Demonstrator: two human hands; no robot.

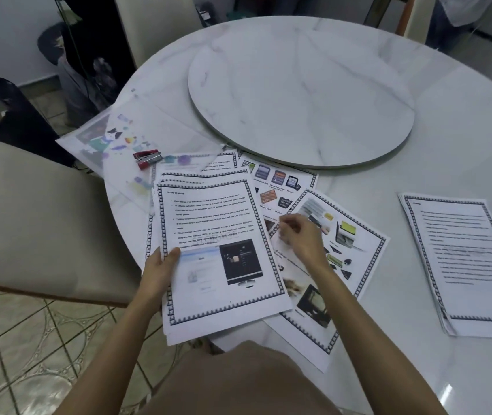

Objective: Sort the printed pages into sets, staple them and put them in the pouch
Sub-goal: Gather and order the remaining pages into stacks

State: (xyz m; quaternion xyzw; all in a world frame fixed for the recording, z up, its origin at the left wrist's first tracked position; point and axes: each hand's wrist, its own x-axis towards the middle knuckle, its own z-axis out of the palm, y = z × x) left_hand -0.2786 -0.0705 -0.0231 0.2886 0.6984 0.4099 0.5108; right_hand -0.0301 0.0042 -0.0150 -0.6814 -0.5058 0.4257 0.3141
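My left hand (158, 270) grips the left edge of a stack of bordered printed pages (217, 235), thumb on the top sheet headed with text and a monitor picture. My right hand (300, 235) hovers with curled fingers over loose picture pages (349, 235) lying to the right of the stack; whether it pinches a sheet is unclear. More loose pages with memory-card pictures (280, 178) lie behind. A separate set of text pages (466, 259) lies at the right. A red stapler (146, 158) rests on the translucent patterned pouch (125, 136) at the table's left edge.
The round white marble table (463, 121) carries a raised turntable disc (301, 97) in its middle. A beige chair (38, 217) stands at my left, another chair (154, 25) behind the table. Dark bags lie on the tiled floor at the far left.
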